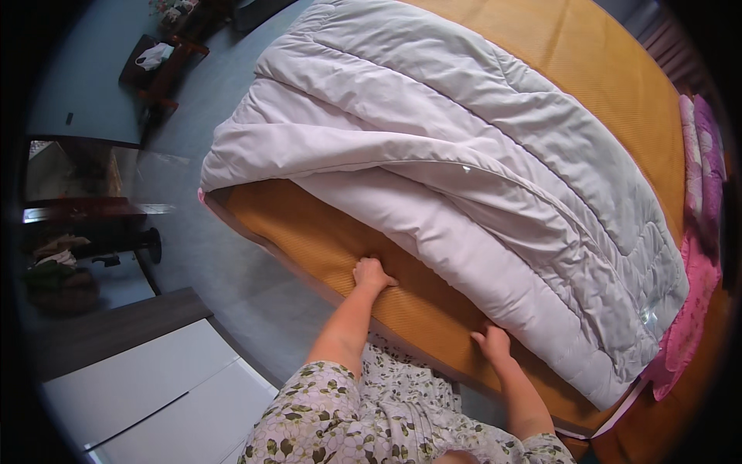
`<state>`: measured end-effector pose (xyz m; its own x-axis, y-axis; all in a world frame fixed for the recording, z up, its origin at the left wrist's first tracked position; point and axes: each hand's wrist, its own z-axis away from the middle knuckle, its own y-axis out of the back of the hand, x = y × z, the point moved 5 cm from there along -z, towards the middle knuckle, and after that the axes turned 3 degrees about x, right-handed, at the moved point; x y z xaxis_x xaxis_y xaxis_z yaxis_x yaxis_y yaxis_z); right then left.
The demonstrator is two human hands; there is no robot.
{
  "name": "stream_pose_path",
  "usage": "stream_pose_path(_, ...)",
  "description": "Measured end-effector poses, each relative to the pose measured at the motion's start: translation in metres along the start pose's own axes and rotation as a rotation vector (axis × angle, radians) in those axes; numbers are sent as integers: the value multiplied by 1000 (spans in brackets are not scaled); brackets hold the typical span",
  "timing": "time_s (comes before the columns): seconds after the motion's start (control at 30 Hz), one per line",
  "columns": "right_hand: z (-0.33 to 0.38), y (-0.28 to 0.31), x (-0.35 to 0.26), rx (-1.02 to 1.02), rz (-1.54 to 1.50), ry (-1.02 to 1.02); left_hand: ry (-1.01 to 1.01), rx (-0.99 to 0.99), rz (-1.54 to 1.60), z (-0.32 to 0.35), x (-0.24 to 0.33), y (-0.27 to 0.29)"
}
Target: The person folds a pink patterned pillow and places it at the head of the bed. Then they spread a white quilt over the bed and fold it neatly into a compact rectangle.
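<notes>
A thick quilt point(433, 147), white to pale lilac, lies folded in layers across a bed. Its near edge is turned back, baring a strip of the orange-brown woven mattress cover point(309, 232). My left hand point(371, 274) rests on this strip, short of the quilt, thumb spread to the right and fingertips partly hidden. Further right, my right hand point(495, 342) presses on the cover right beside the quilt's near edge. Its thumb sticks out to the left, and the fingers partly disappear from sight at the quilt. Neither hand shows anything gripped.
Pink and purple bedding point(699, 178) is stacked along the bed's right side, with a bright pink cloth point(684, 317) hanging below. A white cabinet point(154, 379) stands at the lower left. Dark wooden furniture point(174, 69) and a mirror point(85, 174) line the left wall.
</notes>
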<state>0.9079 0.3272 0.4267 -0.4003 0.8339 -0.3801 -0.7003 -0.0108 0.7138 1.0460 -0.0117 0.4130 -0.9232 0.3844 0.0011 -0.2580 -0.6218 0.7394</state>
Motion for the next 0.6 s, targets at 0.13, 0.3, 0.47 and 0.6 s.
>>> stream_pose_path(0.13, -64, -15, -144, 4, -166, 135, -19, -17, 4, -5, -6, 3)
stream_pose_path(0.3, -176, -81, -223, -13, -446, -120, -134, 0, 33, -14, -2, -2)
stream_pose_path(0.47, -200, -58, -279, -72, -136, 3, -505, -398, 164, -20, -15, 1)
stream_pose_path(0.6, -209, -72, -255, -72, -93, -140, -952, -907, 698, -50, -17, 112)
